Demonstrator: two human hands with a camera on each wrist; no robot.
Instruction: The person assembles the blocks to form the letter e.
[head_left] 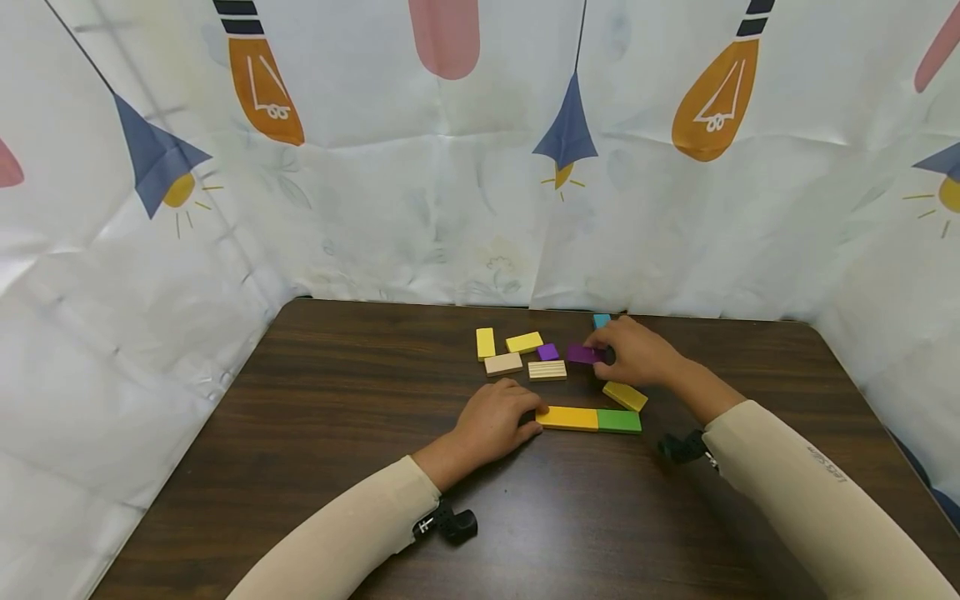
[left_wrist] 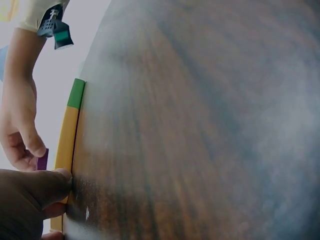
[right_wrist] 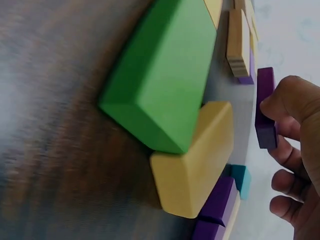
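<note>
My right hand pinches a purple wooden block between thumb and index finger, lifted off the table in the right wrist view; its other fingers curl loosely. At the left end of a long orange-yellow block, my left hand grips that block with thumb and fingers, as the left wrist view shows from the side. A green block lies end to end with the orange-yellow one, forming a straight bar. Just behind the green block a yellow block lies at an angle.
Behind the bar lie two yellow blocks, a small purple block, a plain wooden block and a striped wooden one. A blue block sits near the table's back edge, beside a patterned curtain.
</note>
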